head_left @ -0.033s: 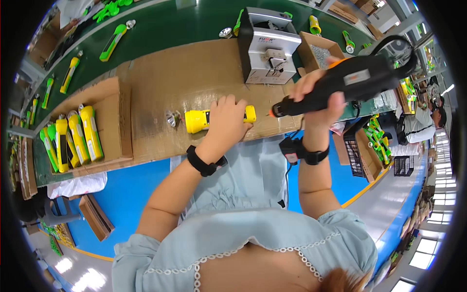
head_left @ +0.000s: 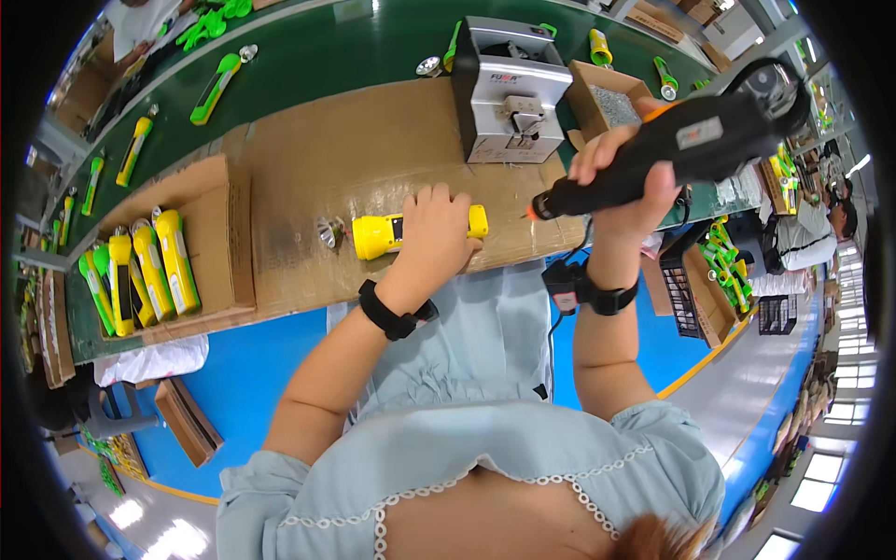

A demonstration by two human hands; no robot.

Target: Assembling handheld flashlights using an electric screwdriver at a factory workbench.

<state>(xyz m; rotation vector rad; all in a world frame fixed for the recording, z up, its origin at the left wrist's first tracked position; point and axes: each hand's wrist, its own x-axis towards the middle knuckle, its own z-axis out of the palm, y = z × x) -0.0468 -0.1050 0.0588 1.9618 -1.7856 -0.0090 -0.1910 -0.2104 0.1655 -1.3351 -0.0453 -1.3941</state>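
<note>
Across the cardboard-covered bench lies a yellow flashlight body (head_left: 373,237), its wide end to the left. My left hand (head_left: 431,229) is wrapped over its middle and presses it against the cardboard. Beside the wide end, a silver reflector head (head_left: 329,231) rests on the cardboard; any wire between them is too fine to make out. My right hand (head_left: 639,215) grips a black electric screwdriver (head_left: 635,163) with an orange part. The tool is tilted, its tip pointing left and down, a short way right of the flashlight's narrow end and not touching it.
A silver-and-black screw feeder (head_left: 513,93) stands behind, beside a carton of small screws (head_left: 613,105). At the left, a cardboard box (head_left: 238,233) holds several yellow and green flashlights (head_left: 174,261). More flashlights (head_left: 217,89) lie along the green bench (head_left: 308,56).
My right hand and the screwdriver have shifted slightly right, the tip a little farther from the flashlight. My left hand keeps its hold.
</note>
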